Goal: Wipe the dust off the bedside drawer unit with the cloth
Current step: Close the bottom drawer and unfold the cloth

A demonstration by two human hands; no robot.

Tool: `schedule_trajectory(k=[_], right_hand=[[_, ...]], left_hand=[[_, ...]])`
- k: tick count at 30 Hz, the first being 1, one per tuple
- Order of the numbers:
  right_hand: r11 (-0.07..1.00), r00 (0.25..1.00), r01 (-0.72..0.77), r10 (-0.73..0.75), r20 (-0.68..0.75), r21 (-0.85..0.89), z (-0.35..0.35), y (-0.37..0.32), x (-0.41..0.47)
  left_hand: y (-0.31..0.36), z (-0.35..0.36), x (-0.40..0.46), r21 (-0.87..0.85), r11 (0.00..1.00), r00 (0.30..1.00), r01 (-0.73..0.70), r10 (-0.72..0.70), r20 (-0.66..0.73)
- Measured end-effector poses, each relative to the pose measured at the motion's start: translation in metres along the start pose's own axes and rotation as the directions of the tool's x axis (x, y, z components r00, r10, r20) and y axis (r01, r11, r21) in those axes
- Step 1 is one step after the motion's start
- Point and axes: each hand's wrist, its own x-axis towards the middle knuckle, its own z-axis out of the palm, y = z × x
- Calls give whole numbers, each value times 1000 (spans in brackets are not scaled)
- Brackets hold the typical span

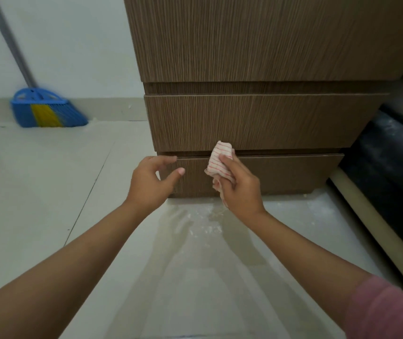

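Observation:
The brown wood-grain bedside drawer unit (256, 118) fills the upper middle of the head view, with stacked drawer fronts. A bunched white cloth with red stripes (220, 160) is gripped in my right hand (241, 187) and pressed against the top edge of the lowest drawer front. My left hand (152, 183) is open, with its fingertips touching the left top corner of that same drawer. White dust lies on the floor below the unit.
A blue and yellow broom (46, 110) leans against the white wall at the left. Pale floor tiles (48, 179) spread in front. A dark bed base (391, 167) with a light rail runs along the right side.

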Motion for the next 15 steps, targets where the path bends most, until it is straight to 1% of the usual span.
schedule_trajectory(k=[3,6,7,10,13,15], right_hand=[[999,999,13,-15,49,40,-3,-26,2],[998,997,20,-24,74,53,-8,-54,2],[998,995,29,-34,91,56,-10,-63,2],[995,987,24,-39,156,98,-18,-88,-2],[996,978,19,-37,203,87,-29,-112,-7],[997,967,0,-19,252,76,-36,-125,-11]], left_hand=[[27,-13,-10,-215,976,992,27,-1,123],[49,-25,-18,-415,907,977,77,15,214],[54,-29,-20,-441,892,970,102,10,245],[63,-39,-25,-422,881,942,211,-69,327],[75,-48,-30,-510,798,911,320,-113,396],[86,-55,-35,-547,753,899,367,-137,416]])
